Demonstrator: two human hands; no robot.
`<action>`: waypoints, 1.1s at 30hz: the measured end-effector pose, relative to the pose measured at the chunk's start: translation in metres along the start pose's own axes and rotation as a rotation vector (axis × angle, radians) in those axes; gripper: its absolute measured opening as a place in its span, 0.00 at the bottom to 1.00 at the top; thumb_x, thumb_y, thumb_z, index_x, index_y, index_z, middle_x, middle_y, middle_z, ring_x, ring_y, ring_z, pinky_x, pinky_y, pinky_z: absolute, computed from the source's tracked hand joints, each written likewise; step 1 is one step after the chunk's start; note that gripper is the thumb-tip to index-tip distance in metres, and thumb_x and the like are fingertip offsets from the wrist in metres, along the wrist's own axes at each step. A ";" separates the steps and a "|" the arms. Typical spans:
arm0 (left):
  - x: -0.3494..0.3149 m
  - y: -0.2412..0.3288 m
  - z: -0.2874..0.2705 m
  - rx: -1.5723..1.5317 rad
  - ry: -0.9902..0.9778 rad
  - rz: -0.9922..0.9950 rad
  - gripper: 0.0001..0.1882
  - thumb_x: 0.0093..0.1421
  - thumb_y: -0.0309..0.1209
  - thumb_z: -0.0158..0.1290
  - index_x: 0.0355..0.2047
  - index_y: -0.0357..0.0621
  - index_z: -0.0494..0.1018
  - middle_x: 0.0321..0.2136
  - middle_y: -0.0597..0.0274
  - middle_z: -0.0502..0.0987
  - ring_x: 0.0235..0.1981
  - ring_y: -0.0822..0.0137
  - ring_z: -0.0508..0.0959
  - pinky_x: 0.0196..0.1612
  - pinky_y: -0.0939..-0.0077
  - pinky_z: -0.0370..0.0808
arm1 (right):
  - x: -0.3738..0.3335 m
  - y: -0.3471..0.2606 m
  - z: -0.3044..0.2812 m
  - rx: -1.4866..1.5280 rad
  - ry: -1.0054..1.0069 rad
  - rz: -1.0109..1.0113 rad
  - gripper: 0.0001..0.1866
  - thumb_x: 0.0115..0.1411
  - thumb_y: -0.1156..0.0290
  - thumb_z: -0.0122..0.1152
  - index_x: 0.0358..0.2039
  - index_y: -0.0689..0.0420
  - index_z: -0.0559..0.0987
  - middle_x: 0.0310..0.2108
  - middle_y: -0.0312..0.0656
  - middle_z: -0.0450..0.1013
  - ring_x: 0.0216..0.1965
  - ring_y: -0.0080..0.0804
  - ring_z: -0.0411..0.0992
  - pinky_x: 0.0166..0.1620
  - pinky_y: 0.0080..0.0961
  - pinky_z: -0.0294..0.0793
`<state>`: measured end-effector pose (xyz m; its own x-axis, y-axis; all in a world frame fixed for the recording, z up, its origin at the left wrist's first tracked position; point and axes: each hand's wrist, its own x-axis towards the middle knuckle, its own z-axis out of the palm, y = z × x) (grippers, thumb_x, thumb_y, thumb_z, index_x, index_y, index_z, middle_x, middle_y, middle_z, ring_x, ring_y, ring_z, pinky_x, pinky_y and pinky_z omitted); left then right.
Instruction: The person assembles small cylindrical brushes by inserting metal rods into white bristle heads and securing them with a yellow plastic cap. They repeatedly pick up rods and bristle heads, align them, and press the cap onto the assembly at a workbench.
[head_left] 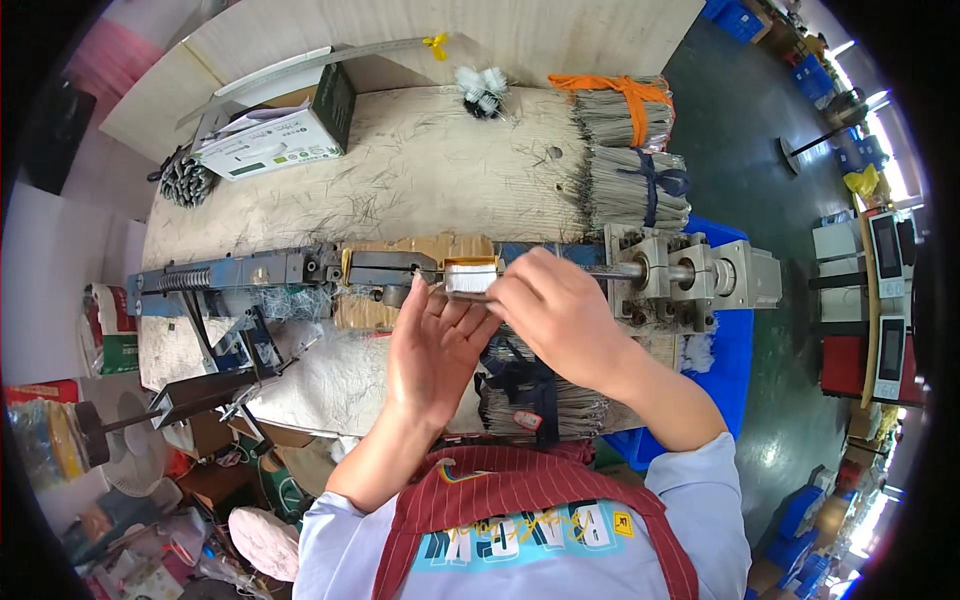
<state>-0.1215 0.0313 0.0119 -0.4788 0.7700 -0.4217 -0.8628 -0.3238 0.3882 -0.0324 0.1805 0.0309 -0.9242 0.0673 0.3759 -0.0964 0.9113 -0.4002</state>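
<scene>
My left hand (432,350) is palm up with its fingers stretched out, the thumb tip beside the dark metal jaw (390,262) of a bench machine. Just above its fingertips sits a block of white bristles (470,278) in a small holder on the machine. My right hand (545,310) is closed, thumb and fingers pressed together at the right end of the bristles. Whatever its fingers pinch is hidden. To its right, the machine's metal shaft (625,270) runs into bearing blocks (655,268).
Tied bundles of wire stems (630,185) lie at the table's right, and another bundle (545,400) lies nearest my body. A white and green box (275,140) and a bristle brush (482,92) stand at the back. A blue bin (730,375) is below right.
</scene>
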 end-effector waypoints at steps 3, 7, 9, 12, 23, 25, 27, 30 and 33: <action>-0.001 -0.001 -0.003 -0.049 -0.051 -0.014 0.34 0.68 0.49 0.40 0.60 0.28 0.54 0.62 0.37 0.57 0.65 0.48 0.58 0.68 0.54 0.54 | 0.010 0.006 0.004 -0.114 0.052 -0.035 0.08 0.53 0.72 0.62 0.29 0.58 0.71 0.29 0.43 0.66 0.35 0.41 0.70 0.36 0.34 0.71; -0.001 0.003 -0.005 -0.105 -0.093 -0.045 0.34 0.68 0.48 0.39 0.61 0.29 0.54 0.62 0.37 0.57 0.65 0.48 0.58 0.69 0.55 0.54 | 0.007 0.007 -0.015 0.236 0.061 0.191 0.07 0.57 0.73 0.60 0.33 0.58 0.72 0.27 0.45 0.71 0.29 0.43 0.73 0.31 0.36 0.71; -0.001 0.003 -0.007 -0.083 -0.125 -0.032 0.33 0.69 0.48 0.38 0.61 0.29 0.54 0.62 0.37 0.57 0.65 0.49 0.58 0.69 0.56 0.54 | -0.003 0.005 -0.028 0.303 0.097 0.398 0.07 0.58 0.73 0.60 0.36 0.58 0.72 0.25 0.45 0.73 0.26 0.43 0.74 0.28 0.37 0.71; -0.003 -0.002 -0.007 0.121 -0.116 0.059 0.33 0.70 0.48 0.36 0.61 0.29 0.54 0.61 0.39 0.59 0.65 0.50 0.59 0.69 0.58 0.54 | -0.010 -0.006 -0.030 0.116 0.053 0.330 0.09 0.59 0.74 0.59 0.40 0.59 0.72 0.23 0.45 0.74 0.23 0.42 0.75 0.25 0.34 0.72; -0.006 0.009 -0.006 0.045 -0.132 -0.006 0.31 0.69 0.47 0.38 0.60 0.30 0.55 0.62 0.40 0.58 0.65 0.51 0.59 0.68 0.59 0.54 | 0.009 -0.030 -0.014 -0.316 -0.134 0.016 0.22 0.47 0.73 0.58 0.44 0.68 0.74 0.21 0.40 0.74 0.22 0.31 0.77 0.23 0.26 0.75; -0.008 0.011 -0.007 0.031 -0.144 -0.031 0.31 0.69 0.47 0.38 0.60 0.30 0.56 0.62 0.40 0.59 0.65 0.52 0.59 0.68 0.59 0.54 | 0.012 -0.034 -0.017 -0.353 -0.207 0.018 0.22 0.47 0.73 0.58 0.44 0.68 0.74 0.21 0.40 0.74 0.21 0.31 0.77 0.22 0.26 0.75; -0.009 0.012 -0.005 0.083 -0.141 -0.035 0.29 0.70 0.44 0.39 0.59 0.31 0.56 0.61 0.41 0.60 0.64 0.53 0.61 0.68 0.59 0.56 | 0.012 -0.032 -0.017 -0.378 -0.202 0.004 0.21 0.48 0.72 0.58 0.43 0.69 0.74 0.21 0.40 0.74 0.21 0.31 0.77 0.22 0.26 0.75; -0.008 0.009 -0.005 0.166 -0.143 -0.043 0.25 0.69 0.38 0.40 0.58 0.31 0.58 0.59 0.44 0.63 0.63 0.55 0.63 0.66 0.59 0.58 | 0.012 -0.026 -0.018 -0.392 -0.159 -0.014 0.20 0.48 0.73 0.58 0.43 0.68 0.74 0.21 0.42 0.75 0.20 0.32 0.76 0.22 0.27 0.75; -0.004 -0.009 -0.005 0.192 -0.085 -0.015 0.20 0.67 0.30 0.44 0.56 0.33 0.60 0.55 0.50 0.67 0.60 0.59 0.66 0.64 0.59 0.62 | 0.006 -0.020 -0.026 -0.285 -0.151 0.053 0.20 0.50 0.77 0.58 0.46 0.67 0.73 0.23 0.45 0.74 0.22 0.35 0.76 0.24 0.29 0.74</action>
<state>-0.1125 0.0286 0.0061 -0.4433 0.8205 -0.3610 -0.8192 -0.2073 0.5347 -0.0269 0.1736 0.0631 -0.9715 0.0760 0.2245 0.0408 0.9867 -0.1574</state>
